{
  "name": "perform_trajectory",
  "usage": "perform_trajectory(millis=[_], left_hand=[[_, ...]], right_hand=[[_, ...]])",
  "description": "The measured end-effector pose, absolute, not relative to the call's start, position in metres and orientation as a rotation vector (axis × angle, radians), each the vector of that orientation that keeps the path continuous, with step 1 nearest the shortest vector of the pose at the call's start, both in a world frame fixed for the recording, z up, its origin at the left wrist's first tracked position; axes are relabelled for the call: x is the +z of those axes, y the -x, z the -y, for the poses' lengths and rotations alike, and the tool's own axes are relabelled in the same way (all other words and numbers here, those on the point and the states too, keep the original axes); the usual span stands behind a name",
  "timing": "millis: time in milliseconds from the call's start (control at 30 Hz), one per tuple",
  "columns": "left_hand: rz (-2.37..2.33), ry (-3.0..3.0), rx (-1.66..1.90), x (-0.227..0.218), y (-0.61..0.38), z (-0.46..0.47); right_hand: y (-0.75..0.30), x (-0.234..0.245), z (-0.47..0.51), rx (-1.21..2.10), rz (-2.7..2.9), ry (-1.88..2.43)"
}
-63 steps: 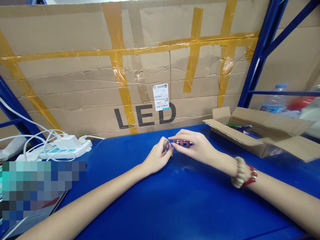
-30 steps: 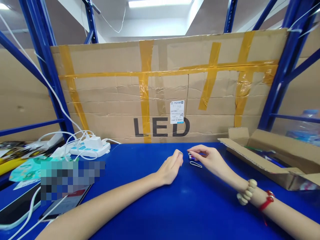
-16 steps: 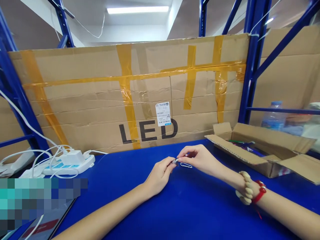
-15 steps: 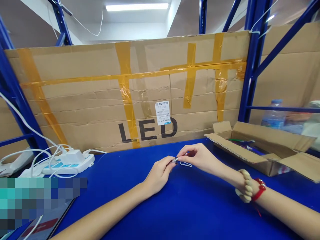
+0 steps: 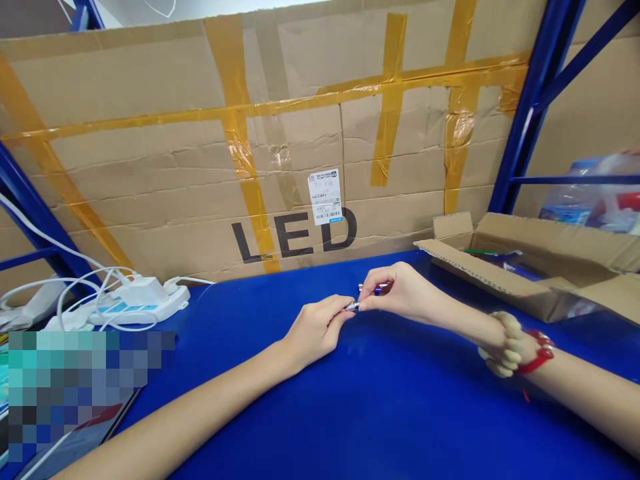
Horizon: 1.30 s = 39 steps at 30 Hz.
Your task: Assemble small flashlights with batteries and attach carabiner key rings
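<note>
Small silver-tipped piece (image 5: 353, 306) sits at mid-worktop, pinched from both sides. I see the left hand (image 5: 315, 328) with its grip clenched on the left end and the right hand (image 5: 400, 293) grasping the right end. Bare blue worktop (image 5: 380, 407) lies near me. The cardboard box (image 5: 520, 280) has its edge close on the right.

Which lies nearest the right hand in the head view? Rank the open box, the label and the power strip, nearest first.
1. Box: just right of the right hand, on the table.
2. Label: on the cardboard wall behind, up and left.
3. Power strip: far left, beyond the left hand.
Both hands pinch a small metal part.
</note>
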State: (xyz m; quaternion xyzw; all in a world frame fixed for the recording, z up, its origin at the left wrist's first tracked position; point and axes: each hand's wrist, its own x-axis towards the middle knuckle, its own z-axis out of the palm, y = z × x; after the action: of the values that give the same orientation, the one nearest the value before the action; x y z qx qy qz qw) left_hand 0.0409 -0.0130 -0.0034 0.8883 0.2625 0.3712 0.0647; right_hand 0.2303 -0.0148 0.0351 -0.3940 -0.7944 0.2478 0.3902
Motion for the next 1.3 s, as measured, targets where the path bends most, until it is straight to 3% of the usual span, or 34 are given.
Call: perform_trajectory(millis=[267,400,567,800,1000,1300], left_hand=[[-0.835,-2.802,1.21,-0.004,-0.039,0.01],[-0.829,-2.654,1.229,-0.004,-0.041,0.009],[-0.945,-2.488,1.167,-0.001,-0.044,0.01],[-1.076,-2.304,1.177,0.003,-0.047,0.007],[-1.077,-2.167,1.146,0.004,-0.047,0.003],[-1.069,-2.139,1.065,0.004,-0.049,0.004]], right_hand=[[-0.223,0.031,0.021,1.41,1.6,1.204],[-0.222,0.031,0.019,1.486,1.535,1.182],[-0.223,0.029,0.014,1.18,1.732,1.211],[-0.247,0.041,0.003,0.243,2.122,1.424],[-0.256,0.032,-0.002,0.04,2.403,1.561],[-0.234,0.023,0.007,0.094,2.427,1.12]])
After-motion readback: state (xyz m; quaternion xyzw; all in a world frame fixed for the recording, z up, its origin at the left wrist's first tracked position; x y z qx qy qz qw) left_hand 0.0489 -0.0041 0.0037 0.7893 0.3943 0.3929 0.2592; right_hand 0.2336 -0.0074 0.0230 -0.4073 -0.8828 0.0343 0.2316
